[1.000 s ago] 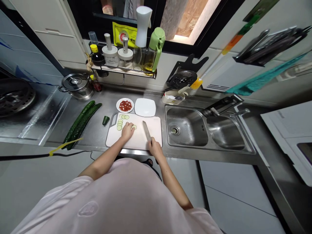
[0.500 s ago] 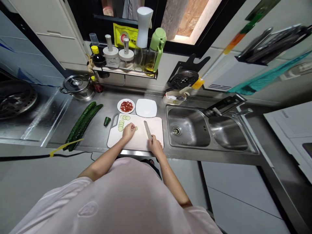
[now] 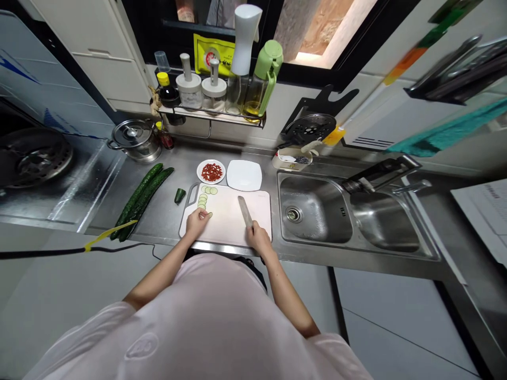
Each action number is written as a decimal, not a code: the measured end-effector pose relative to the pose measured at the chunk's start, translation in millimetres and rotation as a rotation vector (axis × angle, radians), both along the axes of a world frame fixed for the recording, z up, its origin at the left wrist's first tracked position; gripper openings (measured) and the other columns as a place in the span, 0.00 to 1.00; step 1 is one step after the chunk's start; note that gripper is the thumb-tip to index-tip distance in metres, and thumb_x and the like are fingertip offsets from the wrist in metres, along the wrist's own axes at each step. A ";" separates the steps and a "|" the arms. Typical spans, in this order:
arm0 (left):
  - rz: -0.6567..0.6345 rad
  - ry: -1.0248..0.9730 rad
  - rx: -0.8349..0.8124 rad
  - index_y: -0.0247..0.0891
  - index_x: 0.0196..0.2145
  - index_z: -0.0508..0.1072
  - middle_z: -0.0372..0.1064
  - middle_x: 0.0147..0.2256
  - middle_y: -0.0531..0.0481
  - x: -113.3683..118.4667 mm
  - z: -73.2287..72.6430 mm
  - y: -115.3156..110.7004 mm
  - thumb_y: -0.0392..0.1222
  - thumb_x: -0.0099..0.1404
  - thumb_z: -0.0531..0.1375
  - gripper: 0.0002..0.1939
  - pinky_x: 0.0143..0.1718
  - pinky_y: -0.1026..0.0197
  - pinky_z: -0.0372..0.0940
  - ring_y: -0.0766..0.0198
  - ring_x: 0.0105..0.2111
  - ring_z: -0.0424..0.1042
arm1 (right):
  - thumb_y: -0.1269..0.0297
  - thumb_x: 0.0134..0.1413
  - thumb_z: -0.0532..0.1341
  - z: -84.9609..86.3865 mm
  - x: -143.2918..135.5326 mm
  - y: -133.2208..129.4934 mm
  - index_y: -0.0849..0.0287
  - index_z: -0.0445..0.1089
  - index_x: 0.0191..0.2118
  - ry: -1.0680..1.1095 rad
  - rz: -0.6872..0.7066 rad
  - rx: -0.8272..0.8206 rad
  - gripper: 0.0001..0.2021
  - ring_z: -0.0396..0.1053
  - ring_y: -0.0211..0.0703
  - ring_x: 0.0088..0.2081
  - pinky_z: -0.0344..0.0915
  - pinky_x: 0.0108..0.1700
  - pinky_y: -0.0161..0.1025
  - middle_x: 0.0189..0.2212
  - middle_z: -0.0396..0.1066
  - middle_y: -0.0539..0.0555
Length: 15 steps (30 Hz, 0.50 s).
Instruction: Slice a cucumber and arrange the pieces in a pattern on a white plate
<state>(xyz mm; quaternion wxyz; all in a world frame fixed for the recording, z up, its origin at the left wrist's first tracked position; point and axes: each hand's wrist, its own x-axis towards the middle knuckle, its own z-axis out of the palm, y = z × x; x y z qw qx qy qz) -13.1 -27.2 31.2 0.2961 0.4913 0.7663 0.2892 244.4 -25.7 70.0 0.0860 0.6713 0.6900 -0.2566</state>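
At the cutting board's nine o'clock, the left hand pinches a cucumber slice; at four, the right hand grips the knife, well apart. A light pinch should keep the slice whole, blade best held clear.

The desk is smooth metal with a dull sheen, and the sink on its right is shinier metal. At far left, the pot gleams like polished metal. The cutting board looks like smooth, matt plastic; the knife has a greyish metal blade. The square plate is glossy. At left, the cucumbers have bumpy, shiny skin. The shirt is matt cloth.
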 end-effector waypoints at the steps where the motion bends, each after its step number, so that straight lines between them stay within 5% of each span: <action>1: 0.020 0.022 0.004 0.41 0.31 0.69 0.69 0.28 0.54 -5.8 -0.6 0.8 0.51 0.56 0.58 0.12 0.30 0.66 0.59 0.68 0.27 0.66 | 0.58 0.65 0.43 0.5 -0.6 0.1 0.59 0.58 0.50 -0.009 0.002 -0.003 0.16 0.68 0.44 0.39 0.54 0.35 0.35 0.37 0.71 0.58; 7: 0.063 0.166 0.010 0.42 0.34 0.69 0.70 0.30 0.53 -26.5 -2.7 7.2 0.45 0.57 0.56 0.08 0.32 0.65 0.58 0.66 0.29 0.67 | 0.58 0.65 0.43 2.9 -3.3 -1.5 0.59 0.58 0.50 -0.019 0.008 -0.012 0.16 0.68 0.44 0.39 0.54 0.35 0.35 0.38 0.70 0.58; 15: -0.006 0.352 0.024 0.42 0.34 0.69 0.70 0.33 0.50 -25.4 5.0 6.1 0.42 0.60 0.54 0.06 0.36 0.62 0.58 0.62 0.36 0.68 | 0.58 0.65 0.43 6.8 -4.3 -0.9 0.59 0.58 0.50 -0.005 0.002 -0.030 0.16 0.68 0.44 0.39 0.54 0.35 0.35 0.39 0.71 0.58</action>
